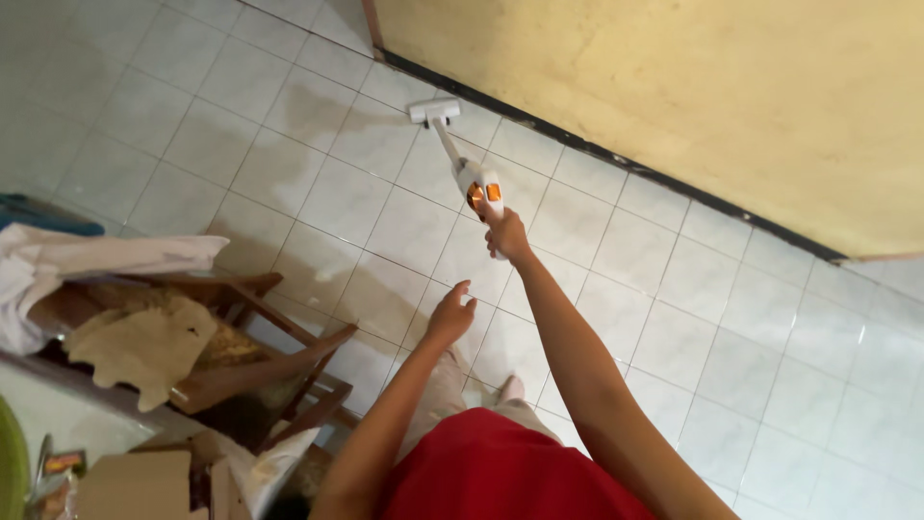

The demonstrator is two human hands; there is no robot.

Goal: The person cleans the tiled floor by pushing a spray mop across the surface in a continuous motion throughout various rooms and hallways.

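— So, starting at the left: what's beside you?

— A wooden chair (241, 356) with worn, torn padding stands by you, a white cloth (87, 260) draped over its far side. Below it, at the bottom edge, lies a piece of cardboard (135, 486).

— And your hands?

— Your left hand (450, 313) hangs free over the tiled floor (318, 193), its fingers (464, 289) loosely spread and released, holding nothing. Your right hand (507, 234) is stretched out further ahead, fingers clenched around the handle of a white stick vacuum (462, 164).

— Where is the vacuum?

— Its orange-lit body sits just above your grip, and the tube slants away from you to the floor head (434, 112), which rests on the tiles near the dark skirting of the yellow wall (674, 77). Darker damp-looking patches mark the tiles to the left of the head.
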